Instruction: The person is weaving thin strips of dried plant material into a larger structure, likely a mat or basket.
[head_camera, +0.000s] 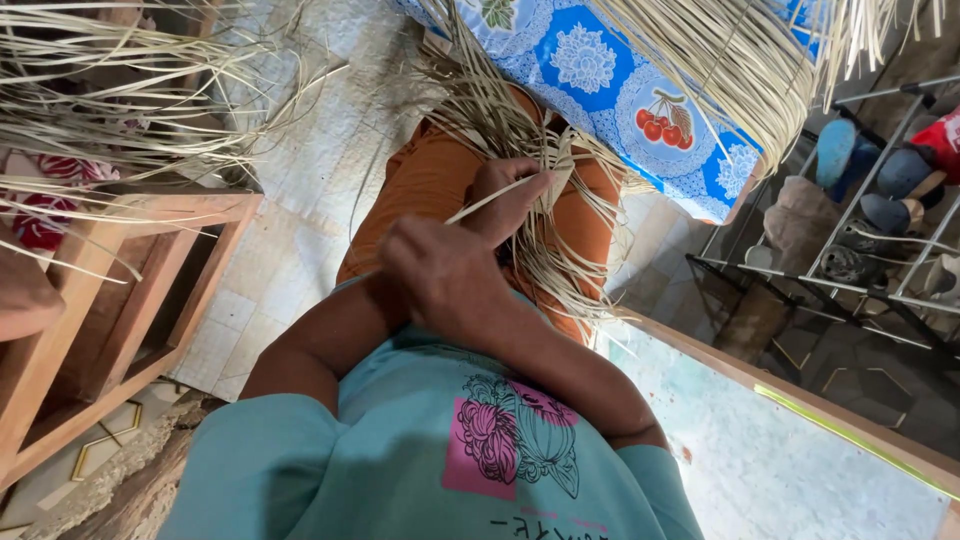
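Far left: a loose spray of pale dry straw strips (110, 95) fans out over a wooden shelf (150, 260), with a red-and-white cloth (45, 215) showing beneath the strips. Pale tiled floor (300, 170) runs between the shelf and the person's knees. Centre: the person sits in orange trousers (420, 185) and a teal shirt (400, 460) with a pink and black print on the chest. A bundle of straw (520, 170) lies across the lap, its strands trailing down over the right knee toward the floor. Both hands meet at this bundle, one overlapping the other. The left hand (445, 275) is nearer the body, back of the hand up, fingers curled inward; what they grip is hidden beneath the hand, cannot tell. The right hand (515, 195) lies just beyond it, fingers closed on the bundle, with one single strand (490, 203) crossing its knuckles. Upper right: a blue flowered tablecloth (600, 70) with a cherry motif, more straw (720, 70) hanging over its edge. Far right: a metal shoe rack (850, 260) holding several shoes. Lower right: a pale board (780, 440) with a wooden edge.
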